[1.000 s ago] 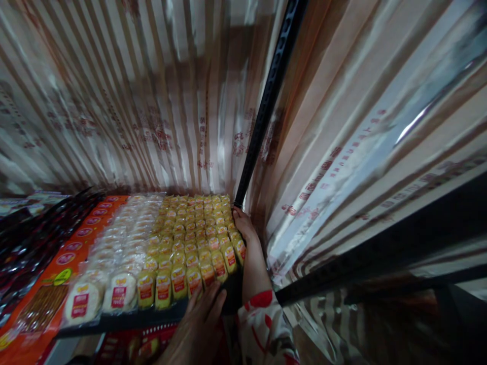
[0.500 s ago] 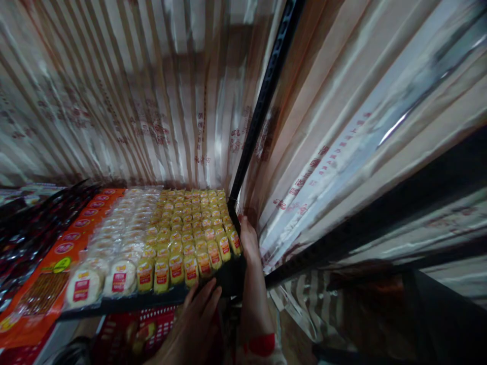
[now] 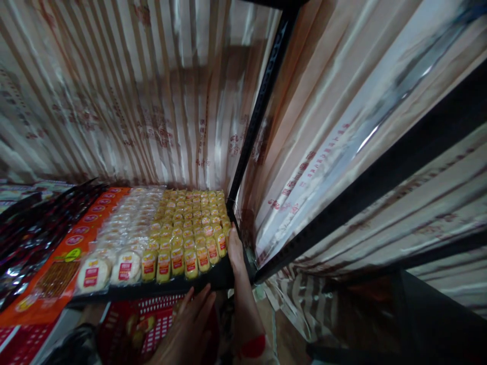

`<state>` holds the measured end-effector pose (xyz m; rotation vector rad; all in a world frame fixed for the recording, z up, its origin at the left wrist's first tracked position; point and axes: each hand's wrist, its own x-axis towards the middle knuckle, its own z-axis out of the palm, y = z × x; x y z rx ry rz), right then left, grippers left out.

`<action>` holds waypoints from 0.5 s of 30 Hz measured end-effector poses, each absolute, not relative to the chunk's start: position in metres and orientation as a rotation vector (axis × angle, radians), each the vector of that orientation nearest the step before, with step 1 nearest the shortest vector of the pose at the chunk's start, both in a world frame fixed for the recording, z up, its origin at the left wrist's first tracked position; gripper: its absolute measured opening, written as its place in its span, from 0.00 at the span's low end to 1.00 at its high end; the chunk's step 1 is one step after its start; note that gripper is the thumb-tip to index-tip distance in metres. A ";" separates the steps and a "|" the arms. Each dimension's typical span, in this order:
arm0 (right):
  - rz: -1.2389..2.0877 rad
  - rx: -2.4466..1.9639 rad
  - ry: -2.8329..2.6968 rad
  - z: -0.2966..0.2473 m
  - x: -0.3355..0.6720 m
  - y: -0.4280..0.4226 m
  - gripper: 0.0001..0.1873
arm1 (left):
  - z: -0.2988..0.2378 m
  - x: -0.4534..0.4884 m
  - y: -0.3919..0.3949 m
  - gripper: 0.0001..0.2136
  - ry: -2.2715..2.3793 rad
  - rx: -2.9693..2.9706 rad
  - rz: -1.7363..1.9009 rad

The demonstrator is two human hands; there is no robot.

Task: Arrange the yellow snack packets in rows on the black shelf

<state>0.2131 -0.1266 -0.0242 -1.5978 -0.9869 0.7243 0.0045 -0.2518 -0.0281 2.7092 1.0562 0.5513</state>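
Rows of small yellow wrapped snack cakes (image 3: 190,230) with red labels stand packed on a dark shelf (image 3: 213,278). My right hand (image 3: 235,251) lies along the right end of these rows, its fingers stretched flat against the outermost packets. Just below the shelf's front edge is my left hand (image 3: 190,319), palm down, with its fingers extended and the tips by the edge. It holds nothing that I can see. To the left of the yellow packets stand two rows of round white wrapped crackers (image 3: 127,263).
Further left lie an orange snack bag (image 3: 76,238) and dark shiny packages (image 3: 34,233). A red plastic basket (image 3: 160,329) with some packets sits under the shelf. Black metal uprights (image 3: 262,111) and a slanting bar (image 3: 342,197) stand before pleated plastic sheeting (image 3: 171,91).
My right hand has shifted left, from beside the corner post to the side of the yellow packets. My left hand stays near the front edge. The view has shifted slightly.
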 end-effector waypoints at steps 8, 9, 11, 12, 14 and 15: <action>0.438 -1.700 -1.059 -0.030 0.208 -0.132 0.39 | -0.021 0.007 -0.261 0.38 1.039 2.700 0.548; 0.447 -1.712 -1.045 -0.029 0.208 -0.132 0.40 | -0.021 0.007 -0.262 0.37 1.056 2.690 0.538; 0.512 -1.715 -1.046 -0.028 0.207 -0.134 0.41 | -0.020 0.005 -0.266 0.36 1.057 2.682 0.526; 0.546 -1.709 -1.058 -0.028 0.207 -0.135 0.41 | -0.020 0.005 -0.268 0.35 1.045 2.684 0.526; 0.587 -1.686 -1.096 -0.027 0.207 -0.137 0.41 | -0.019 0.003 -0.272 0.34 1.025 2.686 0.531; 0.591 -1.675 -1.108 -0.027 0.207 -0.138 0.41 | -0.019 0.003 -0.275 0.35 1.018 2.686 0.535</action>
